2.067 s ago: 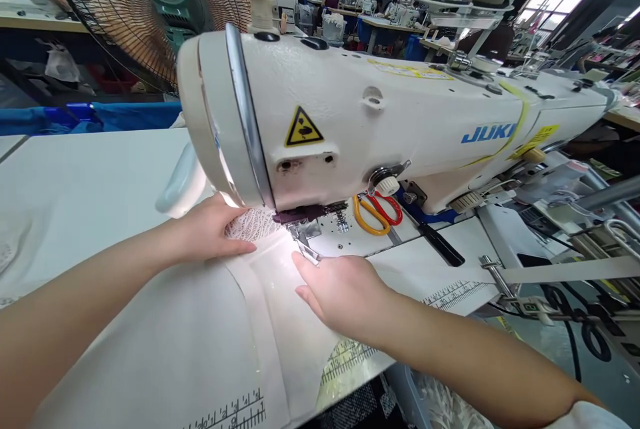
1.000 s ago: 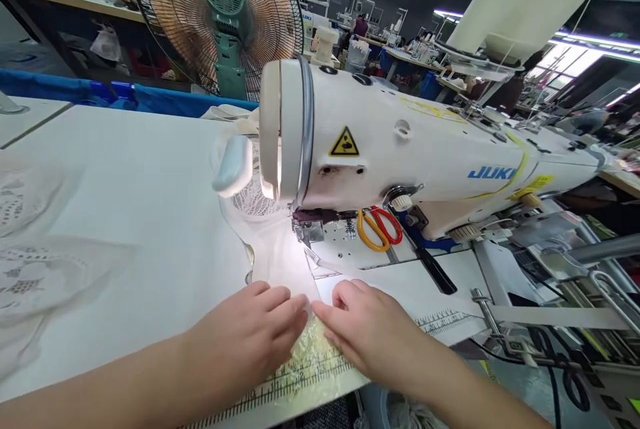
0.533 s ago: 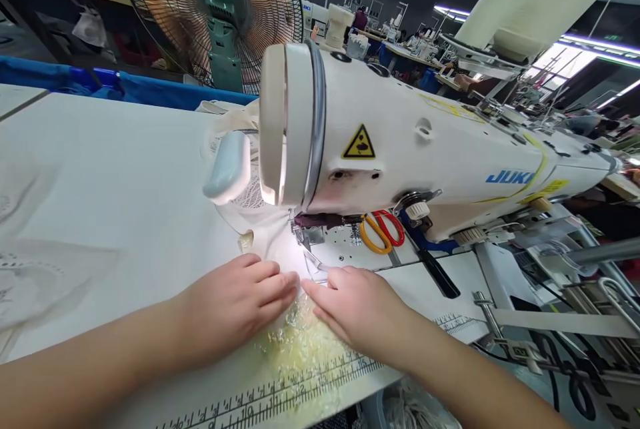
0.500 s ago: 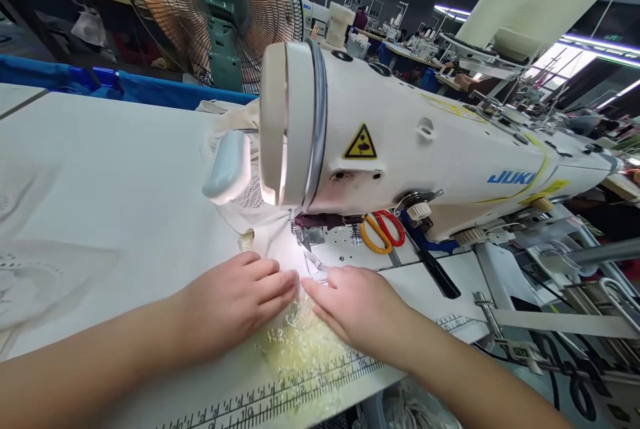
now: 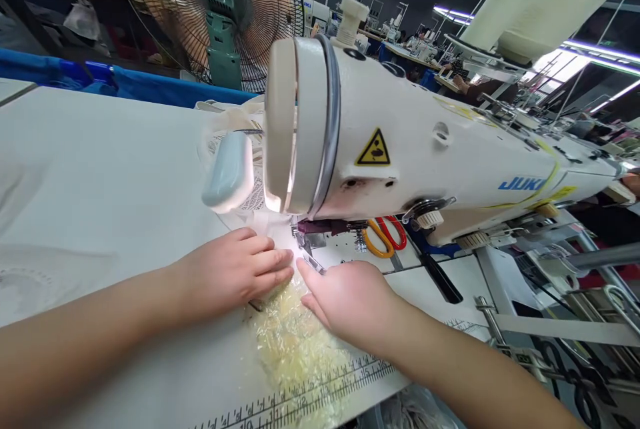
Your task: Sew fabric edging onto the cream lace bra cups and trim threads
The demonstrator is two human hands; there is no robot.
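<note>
White lace-patterned fabric (image 5: pixel 253 199) runs under the needle area of a white sewing machine (image 5: pixel 400 142). My left hand (image 5: pixel 233 272) rests on the cloth left of the presser foot (image 5: pixel 299 237), fingers together and curled down onto it. Opposite it, my right hand (image 5: pixel 350 292) is closed at the cloth's near edge, its forefinger reaching toward the foot. A narrow metal piece (image 5: pixel 314 263) lies between the foot and that forefinger; I cannot tell whether the hand touches it. Crinkled clear plastic with a yellowish tint (image 5: pixel 290 342) lies beneath and in front of both hands.
Red- and yellow-handled scissors (image 5: pixel 383 239) and a black-handled tool (image 5: pixel 440 277) lie under the machine arm. A pale blue lamp (image 5: pixel 227 172) sits beside the machine head. A printed ruler (image 5: pixel 300 402) follows the table's front edge. A large fan (image 5: pixel 223 22) stands behind.
My left hand has shifted slightly left and up, away from my right fingertips. The gap between the hands is wider, and more of the yellowish plastic shows. The view has tilted a little.
</note>
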